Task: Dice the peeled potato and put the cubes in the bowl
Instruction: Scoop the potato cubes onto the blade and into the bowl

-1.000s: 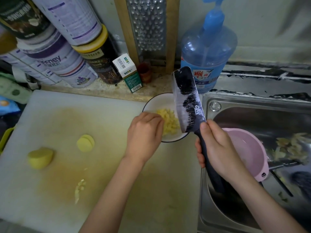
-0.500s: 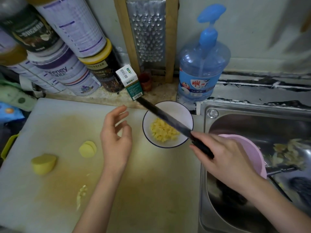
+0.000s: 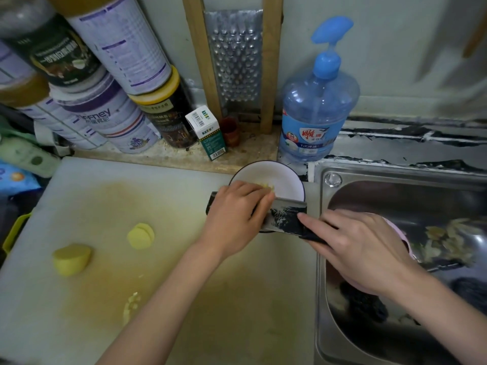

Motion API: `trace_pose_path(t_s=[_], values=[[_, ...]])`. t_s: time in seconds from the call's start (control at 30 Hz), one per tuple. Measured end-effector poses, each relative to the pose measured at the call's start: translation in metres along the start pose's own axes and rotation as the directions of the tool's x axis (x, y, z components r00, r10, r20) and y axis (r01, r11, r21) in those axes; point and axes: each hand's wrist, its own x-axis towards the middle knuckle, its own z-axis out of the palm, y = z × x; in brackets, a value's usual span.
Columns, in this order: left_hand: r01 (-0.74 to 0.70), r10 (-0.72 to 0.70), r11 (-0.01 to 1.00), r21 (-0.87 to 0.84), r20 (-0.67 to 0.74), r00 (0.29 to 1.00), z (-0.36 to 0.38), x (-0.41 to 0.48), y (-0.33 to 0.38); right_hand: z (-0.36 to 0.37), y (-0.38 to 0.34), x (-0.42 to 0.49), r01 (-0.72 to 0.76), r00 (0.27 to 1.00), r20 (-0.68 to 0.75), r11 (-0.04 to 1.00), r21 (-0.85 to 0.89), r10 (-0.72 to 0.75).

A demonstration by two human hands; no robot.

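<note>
A white bowl with a dark rim stands at the back right of the cutting board. My right hand grips the handle of a cleaver, whose blade lies flat across the bowl's near side. My left hand rests on the blade with its fingers over a few yellow potato cubes at the bowl. A potato chunk and a small stack of slices lie on the board's left. A few scraps sit nearer me.
A steel sink with a pink basin adjoins the board on the right. Behind the bowl stand a blue soap dispenser, a metal grater, a small green box and several stacked cans.
The cleaver turned from edge-on to flat over the bowl's near side. My left hand moved right from above the board onto the blade, now covering most of the cubes.
</note>
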Motion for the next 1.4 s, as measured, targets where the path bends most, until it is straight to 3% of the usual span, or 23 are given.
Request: trace_pose_path(t_s=[0.17,0.27,0.43,0.63,0.77,0.87,0.97,1.13,1.27,1.4], values=[[0.076,-0.090,0.995,-0.067,-0.221,0.971,-0.010,-0.029,-0.001,-0.005,-0.015,-0.007,-0.058,0.998,-0.026,0.997,0.042,0.059],[0.174,-0.200,0.979,-0.105,-0.358,0.912,-0.019,-0.070,-0.009,-0.005,-0.035,-0.012,-0.109,0.991,-0.057,0.982,0.156,0.119],[0.467,-0.490,0.869,-0.162,-0.413,0.768,-0.018,-0.157,-0.050,0.014,-0.088,-0.021,-0.173,0.983,0.010,0.898,0.404,0.184],[0.604,-0.588,0.795,-0.057,-0.316,0.744,-0.026,-0.255,-0.104,0.060,-0.157,-0.024,-0.261,0.965,0.172,0.818,0.513,0.199],[0.640,-0.630,0.768,-0.018,-0.200,0.751,-0.026,-0.289,-0.118,0.089,-0.204,-0.024,-0.275,0.959,0.192,0.847,0.455,0.208],[0.584,-0.582,0.811,-0.024,-0.128,0.803,-0.026,-0.300,-0.132,0.104,-0.240,-0.023,-0.301,0.953,0.180,0.845,0.441,0.246],[0.514,-0.520,0.853,-0.087,-0.070,0.851,-0.031,-0.301,-0.143,0.104,-0.260,-0.018,-0.239,0.966,0.192,0.874,0.423,0.171],[0.487,-0.501,0.849,-0.205,-0.023,0.865,-0.037,-0.295,-0.150,0.088,-0.253,-0.008,-0.168,0.969,0.235,0.903,0.395,0.077],[0.517,-0.525,0.822,-0.240,0.034,0.850,-0.041,-0.287,-0.155,0.085,-0.249,0.006,-0.323,0.943,0.232,0.825,0.464,0.238],[0.472,-0.479,0.844,-0.257,0.036,0.877,-0.044,-0.278,-0.159,0.088,-0.266,0.001,-0.484,0.873,0.371,0.663,0.571,0.318]])
